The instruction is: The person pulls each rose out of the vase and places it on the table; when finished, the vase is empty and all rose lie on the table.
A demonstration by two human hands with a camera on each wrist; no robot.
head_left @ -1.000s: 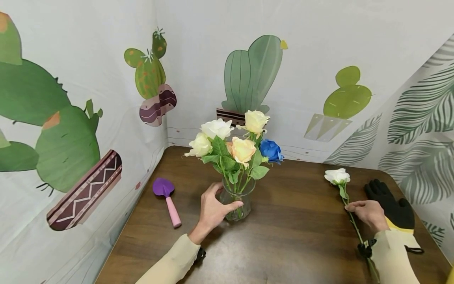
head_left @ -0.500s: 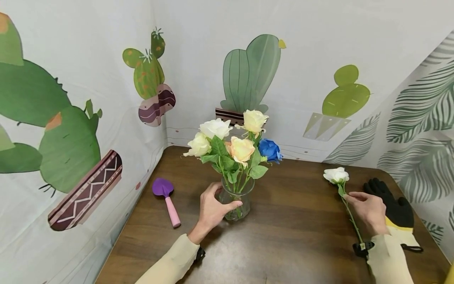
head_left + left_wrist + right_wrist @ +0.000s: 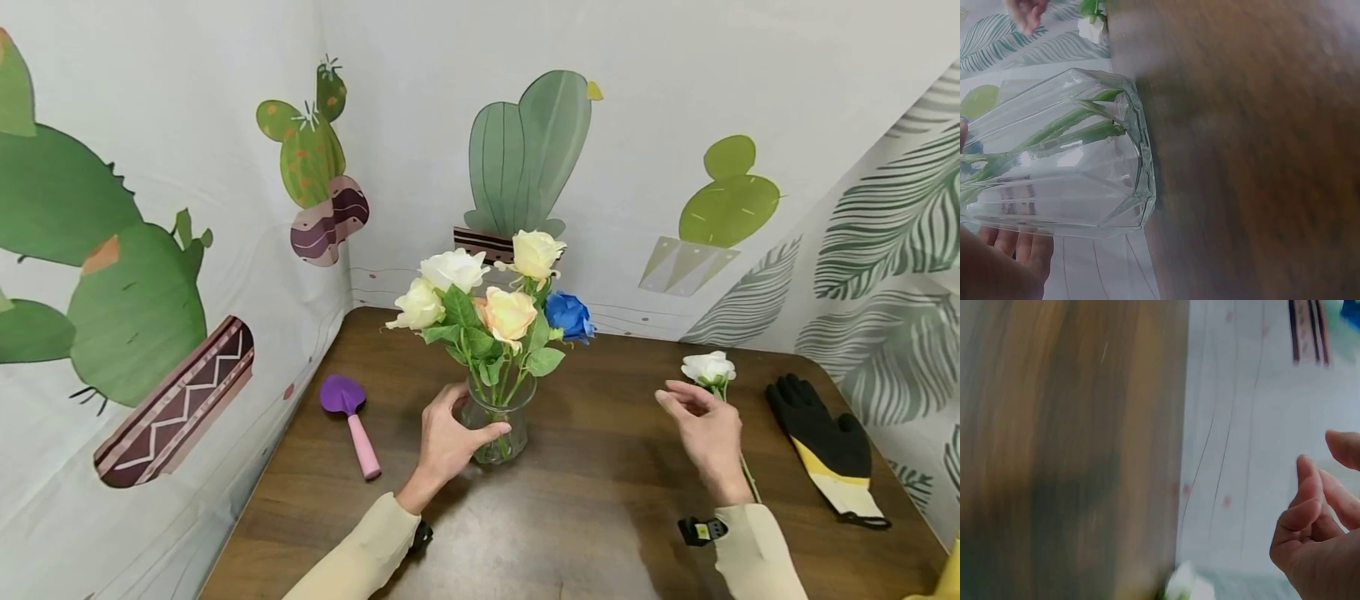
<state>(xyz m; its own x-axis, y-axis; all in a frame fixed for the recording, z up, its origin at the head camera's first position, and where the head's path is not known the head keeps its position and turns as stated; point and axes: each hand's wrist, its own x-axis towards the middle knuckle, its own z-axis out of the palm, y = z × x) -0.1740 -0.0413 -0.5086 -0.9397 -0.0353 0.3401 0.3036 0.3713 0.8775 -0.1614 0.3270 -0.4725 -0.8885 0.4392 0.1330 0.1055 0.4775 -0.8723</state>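
Observation:
My left hand (image 3: 450,435) holds the glass vase (image 3: 514,433), thumb across its near side and fingers behind. In the left wrist view, green stems (image 3: 1066,125) show through the vase's clear faceted wall. White, cream and peach roses (image 3: 508,313) and a blue rose (image 3: 570,317) rise from it with green leaves. On the right, my right hand (image 3: 708,433) is above the table with nothing in it, thumb and fingertips apart in the right wrist view. Behind that hand lies a single white rose (image 3: 708,367), its stem partly hidden by the hand and wrist.
A trowel with a purple blade (image 3: 343,393) and pink handle lies on the left of the brown wooden table (image 3: 585,508). Near the right edge is a black and yellow work glove (image 3: 828,450). Cactus-printed cloth (image 3: 420,150) stands behind and to the left.
My right hand has let go of the white rose's stem and moved left, away from the glove. The rose stays on the table. My left hand keeps its hold on the vase.

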